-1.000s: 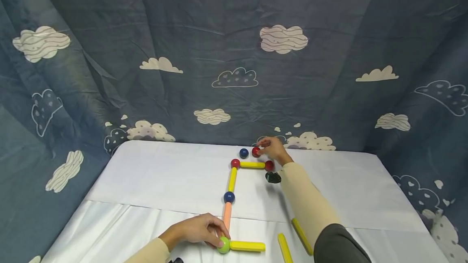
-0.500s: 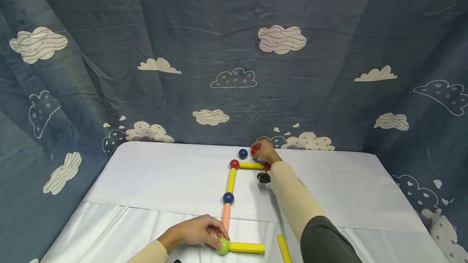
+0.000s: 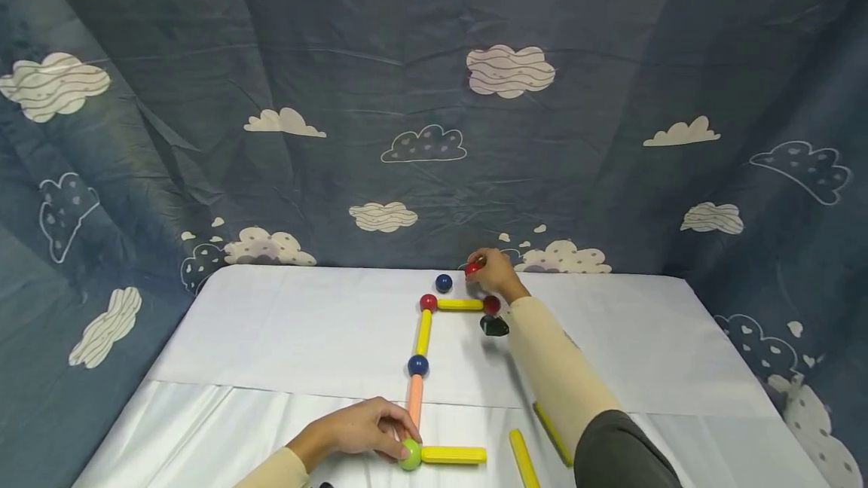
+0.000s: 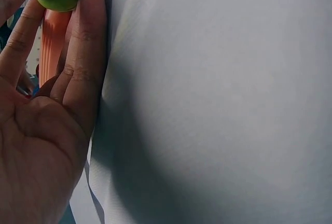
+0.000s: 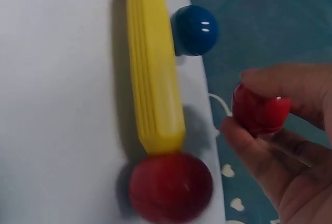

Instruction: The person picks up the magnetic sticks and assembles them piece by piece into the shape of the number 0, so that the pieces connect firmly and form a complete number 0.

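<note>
My left hand point(image 3: 369, 430) pinches a green ball point(image 3: 410, 455) at the near end of a chain of balls and rods. From that ball an orange rod point(image 3: 415, 400) runs away and a yellow rod point(image 3: 453, 455) points right. Farther along come a blue ball point(image 3: 418, 365), another yellow rod point(image 3: 423, 332) and a red ball point(image 3: 428, 303). A yellow crosspiece rod point(image 5: 155, 68) leads to a dark red end ball point(image 5: 171, 187). Beyond it, my right hand point(image 3: 497, 275) holds a loose red ball point(image 5: 260, 110) between thumb and fingers at the table's far edge.
A loose blue ball point(image 3: 444, 283) sits near the far edge, behind the crosspiece. Two loose yellow rods lie at the front right, one of them point(image 3: 524, 459) left of the right sleeve. A dark curtain with cloud prints point(image 3: 434, 194) rises behind the white table point(image 3: 291, 337).
My right hand, first reaching to the red ball, has gripped it and lifted it slightly off the table. The left hand stays on the green ball. The head view has shifted a little.
</note>
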`<state>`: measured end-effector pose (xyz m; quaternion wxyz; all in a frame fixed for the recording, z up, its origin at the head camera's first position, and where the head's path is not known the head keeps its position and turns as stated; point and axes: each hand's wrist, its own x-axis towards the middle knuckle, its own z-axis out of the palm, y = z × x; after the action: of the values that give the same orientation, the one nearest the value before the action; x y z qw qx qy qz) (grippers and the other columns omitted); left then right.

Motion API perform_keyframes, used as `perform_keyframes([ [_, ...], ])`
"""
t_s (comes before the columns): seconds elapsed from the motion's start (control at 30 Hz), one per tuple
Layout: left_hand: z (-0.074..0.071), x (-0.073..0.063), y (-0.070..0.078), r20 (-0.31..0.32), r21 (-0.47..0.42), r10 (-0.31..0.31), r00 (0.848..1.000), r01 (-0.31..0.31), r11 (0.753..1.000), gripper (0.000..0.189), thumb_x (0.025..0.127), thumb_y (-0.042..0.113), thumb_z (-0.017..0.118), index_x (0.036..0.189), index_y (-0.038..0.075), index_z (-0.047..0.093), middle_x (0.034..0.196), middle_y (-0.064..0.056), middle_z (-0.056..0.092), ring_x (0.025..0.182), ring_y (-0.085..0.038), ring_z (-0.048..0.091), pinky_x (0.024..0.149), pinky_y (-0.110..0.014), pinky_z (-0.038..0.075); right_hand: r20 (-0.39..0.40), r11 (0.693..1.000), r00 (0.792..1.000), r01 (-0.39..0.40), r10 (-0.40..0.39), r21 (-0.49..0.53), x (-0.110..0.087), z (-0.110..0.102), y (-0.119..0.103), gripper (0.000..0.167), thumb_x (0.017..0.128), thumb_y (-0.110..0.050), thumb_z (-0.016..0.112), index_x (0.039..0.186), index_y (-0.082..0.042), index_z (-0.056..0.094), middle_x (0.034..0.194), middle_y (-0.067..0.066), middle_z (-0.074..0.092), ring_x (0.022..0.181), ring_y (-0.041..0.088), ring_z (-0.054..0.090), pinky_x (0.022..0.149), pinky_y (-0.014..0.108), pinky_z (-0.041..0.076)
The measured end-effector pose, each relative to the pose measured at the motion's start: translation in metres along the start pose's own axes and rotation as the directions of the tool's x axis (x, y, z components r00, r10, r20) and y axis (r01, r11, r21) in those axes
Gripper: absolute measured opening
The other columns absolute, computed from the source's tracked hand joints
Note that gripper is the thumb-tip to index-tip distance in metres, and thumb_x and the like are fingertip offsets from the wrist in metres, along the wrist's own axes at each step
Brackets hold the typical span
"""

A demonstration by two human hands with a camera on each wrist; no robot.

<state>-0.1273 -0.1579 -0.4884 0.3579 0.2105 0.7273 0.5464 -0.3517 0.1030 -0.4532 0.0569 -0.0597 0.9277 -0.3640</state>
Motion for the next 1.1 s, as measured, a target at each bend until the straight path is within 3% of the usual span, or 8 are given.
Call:
perform_keyframes([
  [0.2,0.001,0.0,0.001,-0.009,0.001,-0.012,1.0,0.012,1.0,0.016,0.084,0.003,0.072,0.1,0.006,0.072,0.081,0.001,0.063,0.065,-0.007,0.055,0.061,-0.017,0.046,0.012,0.998,0.999,-0.049,0.048,0.041,-0.023,-0.015,0.005,0.03,0.084,-0.016,0.072,0.111,-0.004,0.066,0.096,0.013,0.068,0.08,0.024,0.064,0.073,0.033,0.052],
  [0.33,0.001,-0.002,0.001,-0.018,0.008,-0.025,1.0,0.026,1.0,0.016,0.083,0.003,0.072,0.098,0.007,0.072,0.081,0.0,0.063,0.065,-0.007,0.053,0.06,-0.017,0.045,0.041,0.997,0.999,-0.031,0.028,0.068,-0.038,-0.02,0.012,0.034,0.084,-0.017,0.071,0.113,-0.001,0.067,0.095,0.014,0.068,0.074,0.019,0.065,0.073,0.034,0.055],
  [0.43,0.0,-0.003,0.002,-0.011,0.001,-0.028,1.0,0.028,1.0,0.016,0.083,0.002,0.072,0.098,0.006,0.072,0.081,-0.001,0.063,0.065,-0.008,0.055,0.06,-0.017,0.047,0.076,0.988,0.997,-0.012,0.001,0.154,-0.052,-0.023,0.017,0.037,0.085,-0.015,0.072,0.117,0.003,0.065,0.095,0.017,0.068,0.069,0.018,0.067,0.07,0.035,0.057],
  [0.6,0.0,-0.001,0.004,0.009,-0.008,-0.013,1.0,0.013,1.0,0.016,0.084,0.003,0.071,0.1,0.006,0.071,0.083,-0.001,0.064,0.067,-0.008,0.057,0.062,-0.018,0.049,0.149,0.947,0.989,-0.04,-0.008,0.319,-0.081,-0.029,0.026,0.034,0.091,-0.011,0.065,0.122,0.004,0.062,0.098,0.017,0.068,0.071,0.02,0.066,0.07,0.035,0.057],
  [0.73,-0.001,-0.001,0.005,0.017,-0.016,0.0,1.0,0.0,1.0,0.017,0.084,0.003,0.071,0.101,0.004,0.071,0.083,-0.002,0.064,0.067,-0.008,0.057,0.062,-0.018,0.049,0.221,0.884,0.975,-0.075,-0.033,0.462,-0.1,-0.03,0.035,0.033,0.095,-0.011,0.057,0.123,0.006,0.058,0.102,0.021,0.066,0.074,0.023,0.064,0.072,0.034,0.057],
  [0.87,0.0,-0.001,0.005,0.015,-0.023,-0.004,1.0,0.004,1.0,0.016,0.085,0.003,0.071,0.101,0.004,0.071,0.083,-0.002,0.064,0.067,-0.008,0.057,0.062,-0.018,0.049,0.26,0.83,0.963,-0.084,-0.074,0.551,-0.117,-0.026,0.046,0.04,0.093,-0.01,0.062,0.126,0.009,0.051,0.108,0.022,0.063,0.081,0.024,0.064,0.076,0.033,0.056],
  [1.0,0.0,0.0,0.004,0.008,-0.016,-0.012,1.0,0.012,1.0,0.016,0.084,0.004,0.071,0.1,0.006,0.071,0.081,-0.001,0.063,0.067,-0.009,0.057,0.061,-0.018,0.048,0.28,0.824,0.955,-0.076,-0.102,0.561,-0.133,-0.02,0.053,0.046,0.087,-0.008,0.07,0.124,0.01,0.048,0.108,0.017,0.06,0.083,0.024,0.065,0.078,0.033,0.056],
  [1.1,0.001,0.0,0.004,0.001,-0.001,-0.016,1.0,0.016,1.0,0.016,0.084,0.004,0.072,0.1,0.007,0.071,0.081,-0.001,0.064,0.066,-0.009,0.056,0.06,-0.018,0.047,0.296,0.816,0.949,-0.082,-0.113,0.572,-0.145,-0.017,0.054,0.045,0.088,-0.007,0.069,0.123,0.011,0.047,0.106,0.018,0.06,0.081,0.024,0.065,0.076,0.035,0.057],
])
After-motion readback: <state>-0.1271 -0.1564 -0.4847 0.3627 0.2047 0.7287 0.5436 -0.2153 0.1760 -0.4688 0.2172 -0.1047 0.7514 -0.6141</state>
